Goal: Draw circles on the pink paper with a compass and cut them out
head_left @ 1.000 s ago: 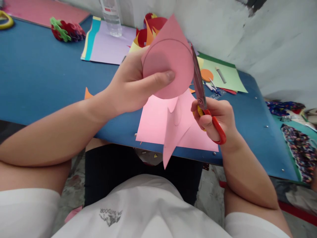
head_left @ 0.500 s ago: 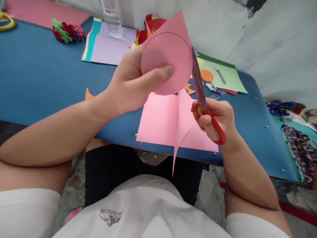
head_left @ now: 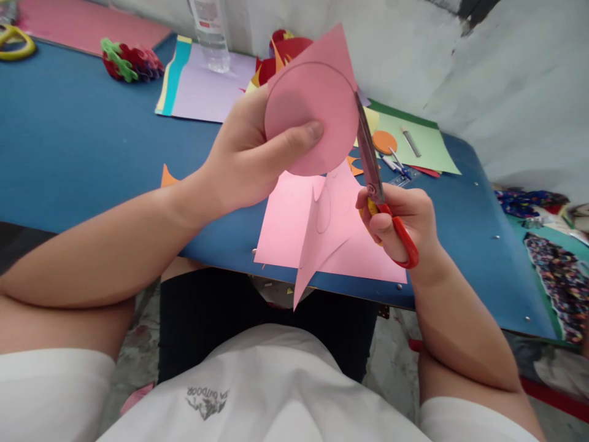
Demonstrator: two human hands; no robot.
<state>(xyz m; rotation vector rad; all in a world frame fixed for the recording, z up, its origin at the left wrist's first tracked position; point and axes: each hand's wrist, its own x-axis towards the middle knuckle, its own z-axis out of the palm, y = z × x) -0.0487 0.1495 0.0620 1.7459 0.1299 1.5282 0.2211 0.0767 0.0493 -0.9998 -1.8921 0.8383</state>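
Observation:
My left hand (head_left: pixel 262 144) pinches a piece of pink paper (head_left: pixel 306 92) with its thumb lying over a drawn circle. The circle's lower and right edge is cut round; a pointed corner still stands above the line at the top. Fingers of my right hand (head_left: pixel 405 218) are wrapped in the red and yellow handles of the scissors (head_left: pixel 372 159), whose blades look closed together and point up at the paper's right edge. A pink offcut (head_left: pixel 317 239) hangs below the circle, over a pink sheet (head_left: pixel 280 227) on the table.
A water bottle (head_left: pixel 211 37) stands on lilac paper (head_left: pixel 205 86) at the back. Orange circles (head_left: pixel 384 142), pens (head_left: pixel 394 164) and green paper (head_left: pixel 432 144) lie at the right. Yellow-handled scissors (head_left: pixel 18 46) and a colourful ruffled bundle (head_left: pixel 129 61) are at the left on the blue table (head_left: pixel 69 135).
The hanging pink offcut has swung to the left and turned, showing more of its face. The paper in my left hand has shifted slightly right and down; my right hand barely moved.

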